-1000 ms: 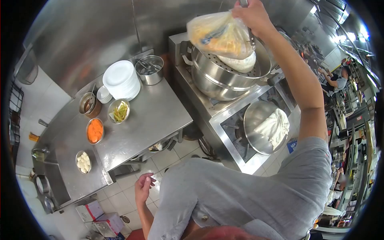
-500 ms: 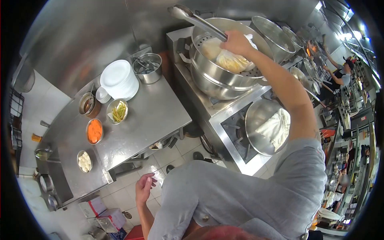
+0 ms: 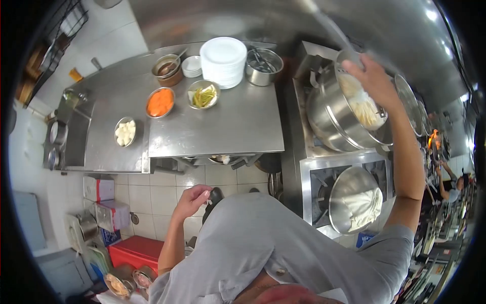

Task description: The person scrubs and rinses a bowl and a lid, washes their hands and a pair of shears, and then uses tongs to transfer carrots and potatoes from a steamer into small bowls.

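My right hand (image 3: 372, 78) is wrapped round a pair of metal tongs (image 3: 331, 30), blurred by motion, above a large steamer pot (image 3: 329, 114) on the stove. Inside the pot, below that hand, lie bagged pale and yellowish foods (image 3: 367, 110). My left hand (image 3: 192, 201) hangs over the floor in front of the counter, fingers loosely curled but apart, holding nothing. On the steel counter (image 3: 217, 134) stand bowls of orange pieces (image 3: 160, 102), green strips (image 3: 204, 96) and white pieces (image 3: 125, 133).
A stack of white plates (image 3: 223, 61) and a steel pot with utensils (image 3: 263, 66) stand at the counter's back. A wide metal bowl with white cloth (image 3: 362, 209) rests on the front burner. Red box (image 3: 135, 251) lower left; another person (image 3: 450, 190) far right.
The view has turned left, so the counter and stove appear farther right. My right hand still holds the tongs above the pot, now swung to a steeper angle. My left hand remains empty.
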Motion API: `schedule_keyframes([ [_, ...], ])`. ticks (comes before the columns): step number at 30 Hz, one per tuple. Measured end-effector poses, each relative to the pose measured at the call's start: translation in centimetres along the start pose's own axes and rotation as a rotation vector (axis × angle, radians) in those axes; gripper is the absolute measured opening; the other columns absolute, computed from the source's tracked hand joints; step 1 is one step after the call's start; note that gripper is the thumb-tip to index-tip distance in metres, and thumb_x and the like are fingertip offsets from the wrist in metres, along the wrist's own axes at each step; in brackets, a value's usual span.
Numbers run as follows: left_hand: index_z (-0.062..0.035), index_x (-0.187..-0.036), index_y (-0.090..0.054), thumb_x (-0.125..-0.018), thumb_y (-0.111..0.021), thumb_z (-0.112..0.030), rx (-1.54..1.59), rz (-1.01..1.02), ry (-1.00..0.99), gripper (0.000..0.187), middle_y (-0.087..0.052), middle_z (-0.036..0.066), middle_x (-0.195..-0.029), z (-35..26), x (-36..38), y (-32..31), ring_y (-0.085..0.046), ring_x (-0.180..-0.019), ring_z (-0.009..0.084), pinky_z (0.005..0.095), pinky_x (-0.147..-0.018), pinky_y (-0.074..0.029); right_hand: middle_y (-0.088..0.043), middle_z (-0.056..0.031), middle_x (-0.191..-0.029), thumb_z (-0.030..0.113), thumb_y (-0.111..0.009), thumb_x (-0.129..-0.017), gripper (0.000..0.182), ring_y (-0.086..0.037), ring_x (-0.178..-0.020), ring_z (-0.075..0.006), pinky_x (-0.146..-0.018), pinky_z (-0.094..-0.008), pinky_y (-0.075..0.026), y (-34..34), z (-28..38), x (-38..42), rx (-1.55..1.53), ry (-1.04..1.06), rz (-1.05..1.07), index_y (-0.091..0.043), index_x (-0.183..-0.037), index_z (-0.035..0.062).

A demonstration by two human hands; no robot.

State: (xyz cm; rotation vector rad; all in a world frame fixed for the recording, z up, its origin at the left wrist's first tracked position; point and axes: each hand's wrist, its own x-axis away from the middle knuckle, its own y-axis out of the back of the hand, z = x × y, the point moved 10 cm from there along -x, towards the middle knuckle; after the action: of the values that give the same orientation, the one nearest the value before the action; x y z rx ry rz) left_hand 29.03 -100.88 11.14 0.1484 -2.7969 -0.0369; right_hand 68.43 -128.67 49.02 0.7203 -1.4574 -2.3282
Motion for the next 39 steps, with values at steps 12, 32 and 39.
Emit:
schedule_keyframes([
  [12,0.0015,-0.118,-0.065,-0.104,-0.057,-0.03,0.107,-0.158,0.108,0.035,-0.071,0.006,-0.089,6.2,6.1,4.7,-0.064,-0.079,0.0118,0.0275,-0.07,-0.052,-0.073,-0.0121,-0.115,0.052,-0.068,-0.085,0.05,-0.068,-0.11,-0.0346,-0.089,-0.0509,-0.055,-25.9,-0.3,-15.6,0.745,0.138,0.576,-0.076,-0.11,0.0101],
  [32,-0.0007,-0.118,-0.066,-0.104,-0.055,-0.04,-0.078,0.172,0.022,0.043,-0.069,0.005,-0.087,2.0,-4.5,3.8,-0.061,-0.072,0.0102,0.0246,-0.063,-0.045,-0.072,-0.0114,-0.092,0.01,-0.067,-0.078,0.017,-0.07,-0.08,-0.0316,-0.073,-0.0409,-0.058,-6.8,0.3,21.7,0.352,0.184,-0.468,-0.071,-0.094,0.0061],
  [39,-0.0017,-0.121,-0.065,-0.103,-0.057,-0.031,-0.23,0.405,0.013,0.035,-0.068,0.003,-0.089,-2.5,-9.5,-2.2,-0.06,-0.074,0.0084,0.0233,-0.066,-0.047,-0.069,-0.0257,-0.114,0.046,-0.079,-0.077,0.067,-0.066,-0.108,-0.0411,-0.092,-0.0477,-0.053,-3.3,-36.0,50.0,0.449,-1.285,-0.077,-0.06,-0.123,0.0008],
])
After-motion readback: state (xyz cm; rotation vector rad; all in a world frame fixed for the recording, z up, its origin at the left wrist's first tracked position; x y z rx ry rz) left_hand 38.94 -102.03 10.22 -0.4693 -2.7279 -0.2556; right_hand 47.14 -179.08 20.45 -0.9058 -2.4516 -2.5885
